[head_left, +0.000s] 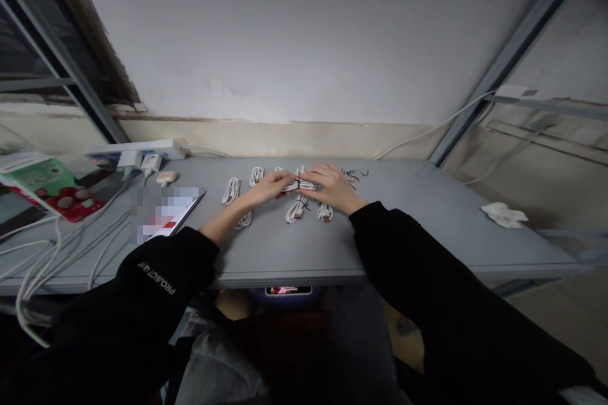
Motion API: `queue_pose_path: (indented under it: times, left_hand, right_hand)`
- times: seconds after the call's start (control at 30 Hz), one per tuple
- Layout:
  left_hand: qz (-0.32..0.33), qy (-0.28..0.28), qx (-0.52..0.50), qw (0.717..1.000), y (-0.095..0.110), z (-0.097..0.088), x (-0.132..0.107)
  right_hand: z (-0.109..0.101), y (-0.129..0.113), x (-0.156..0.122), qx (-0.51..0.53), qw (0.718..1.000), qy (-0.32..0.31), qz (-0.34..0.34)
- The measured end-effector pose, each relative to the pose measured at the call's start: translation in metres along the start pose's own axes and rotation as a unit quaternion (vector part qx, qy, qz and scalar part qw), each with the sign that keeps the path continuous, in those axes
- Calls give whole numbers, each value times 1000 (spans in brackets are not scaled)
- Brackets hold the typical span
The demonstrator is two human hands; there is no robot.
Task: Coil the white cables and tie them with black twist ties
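Fingers of our left hand and our right hand are curled closed on a white cable bundle, one hand on each side. We are holding it by the middle, where a black tie goes around it. This bundle is on the gray table, toward the far edge. More white cable bundles lie around our hands, and some black strings lie just past our right hand. Far left, we see a power strip with white plugs in it. Near it are a small pale case, a blurry paper and a box with red fruit on it. White wires hang over the left edge. A crumpled tissue lies on the right. Our black sleeves cover our arms.
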State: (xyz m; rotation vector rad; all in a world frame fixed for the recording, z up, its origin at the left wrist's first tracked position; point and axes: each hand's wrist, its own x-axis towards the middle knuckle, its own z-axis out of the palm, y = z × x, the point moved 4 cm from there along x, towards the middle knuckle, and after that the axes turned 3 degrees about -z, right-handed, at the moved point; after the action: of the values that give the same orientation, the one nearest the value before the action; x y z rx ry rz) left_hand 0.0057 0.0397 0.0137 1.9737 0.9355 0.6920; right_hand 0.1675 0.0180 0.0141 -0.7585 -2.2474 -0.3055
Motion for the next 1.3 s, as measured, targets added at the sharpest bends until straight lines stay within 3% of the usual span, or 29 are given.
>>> queue_pose_path:
  times: [0.27,0.6,1.03,1.3]
  left_hand:
    - [-17,1,14,1000,5,1,-2]
    - [56,8,68,996,9,3,-2]
    - [99,95,133,982,7,-4,-1]
    - [108,101,159,976,6,-2,1]
  right_hand:
    - [-1,-4,1,9,1000,1,3]
    - [4,4,-3,40,998,44,31]
    - [16,9,-7,106,987,60,109]
    - [18,9,-7,131,982,58,120]
